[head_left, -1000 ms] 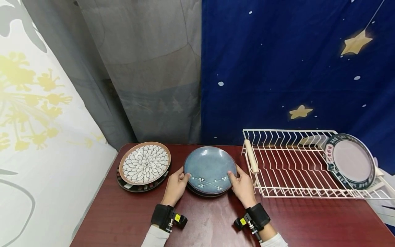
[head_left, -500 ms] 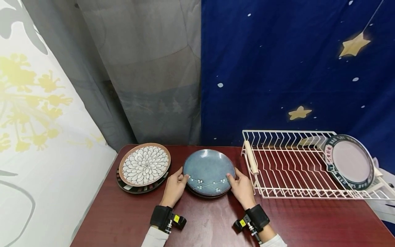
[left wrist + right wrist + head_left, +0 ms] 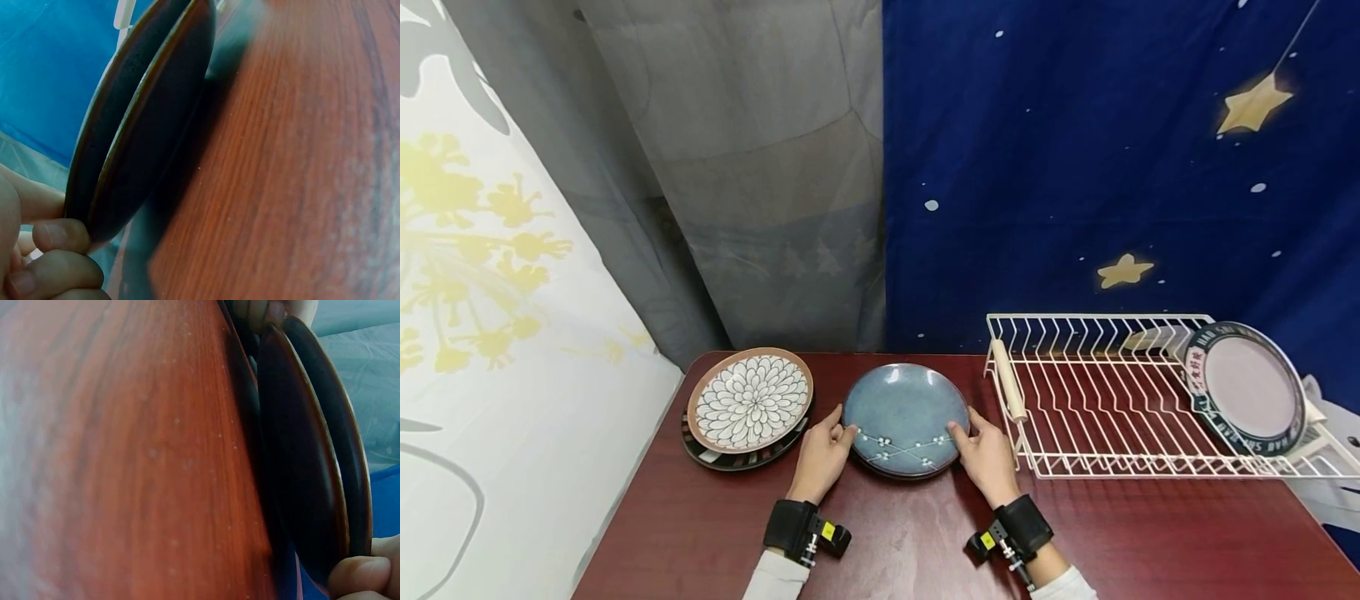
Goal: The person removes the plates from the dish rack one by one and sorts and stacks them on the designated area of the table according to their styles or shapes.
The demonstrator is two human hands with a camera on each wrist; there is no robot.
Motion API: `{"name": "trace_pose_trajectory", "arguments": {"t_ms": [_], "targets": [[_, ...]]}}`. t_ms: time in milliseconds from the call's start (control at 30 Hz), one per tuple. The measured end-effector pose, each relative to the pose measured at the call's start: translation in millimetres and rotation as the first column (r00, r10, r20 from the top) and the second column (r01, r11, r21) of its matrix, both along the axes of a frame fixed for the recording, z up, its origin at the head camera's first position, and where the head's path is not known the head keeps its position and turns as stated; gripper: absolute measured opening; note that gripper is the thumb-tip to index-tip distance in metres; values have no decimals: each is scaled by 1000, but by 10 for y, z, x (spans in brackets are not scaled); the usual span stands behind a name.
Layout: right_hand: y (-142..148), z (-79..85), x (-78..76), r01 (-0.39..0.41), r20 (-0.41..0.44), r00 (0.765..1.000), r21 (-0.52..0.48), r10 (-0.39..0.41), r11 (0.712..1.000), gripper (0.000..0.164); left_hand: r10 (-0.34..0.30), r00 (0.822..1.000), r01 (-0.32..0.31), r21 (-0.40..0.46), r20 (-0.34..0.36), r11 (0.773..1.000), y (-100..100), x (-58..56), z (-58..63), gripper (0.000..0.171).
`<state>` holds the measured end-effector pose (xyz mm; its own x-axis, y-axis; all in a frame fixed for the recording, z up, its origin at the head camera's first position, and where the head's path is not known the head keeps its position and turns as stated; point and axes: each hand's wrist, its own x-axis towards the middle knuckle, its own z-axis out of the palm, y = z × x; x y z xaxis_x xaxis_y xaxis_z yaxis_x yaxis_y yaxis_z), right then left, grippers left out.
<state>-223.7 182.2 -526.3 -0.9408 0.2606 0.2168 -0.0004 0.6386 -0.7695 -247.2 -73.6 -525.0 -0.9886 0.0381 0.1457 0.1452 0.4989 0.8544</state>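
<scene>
A blue plate (image 3: 906, 408) with small white blossoms lies on a second plate of nearly the same size, which shows as a dark rim below it. My left hand (image 3: 822, 454) grips the stack's left edge, thumb on top and fingers curled at the side. On the opposite edge, my right hand (image 3: 987, 457) holds the stack in the same way. Both wrist views show the dark undersides of the upper plate and the lower plate (image 3: 153, 125), with a narrow gap between their rims. The lower plate (image 3: 297, 450) casts a dark shadow on the wood close beneath.
To the left, a white petal-patterned plate (image 3: 752, 402) with a brown rim rests on a dark plate (image 3: 737, 460). A white wire dish rack (image 3: 1097, 400) stands at the right, with a green-rimmed plate (image 3: 1255, 387) leaning at its right end. All stand on the red-brown table (image 3: 895, 542).
The upper blue plate has settled more squarely over the lower one, whose dark rim shows less at the front. Both hands keep their grip and stay nearly in place.
</scene>
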Motion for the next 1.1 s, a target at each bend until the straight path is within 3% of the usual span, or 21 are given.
{"name": "trace_pose_trajectory", "arguments": {"t_ms": [233,600,933,1100], "targets": [[-19,-8,-2,40,-30,999,86,-38,995,52,17,1000,-17,-47,-11,999,-6,-5,1,55],[-31,113,27,12,85,996,138,-24,990,64,-3,1000,1,-89,-14,996,-28,6,62,57],[-114,548,169,-31,25,999,149,27,988,55,1,995,-6,-47,-100,999,-2,32,261,39],[-57,821,297,-56,-40,997,137,62,989,34,-4,988,-4,-53,-152,999,33,68,372,31]]}}
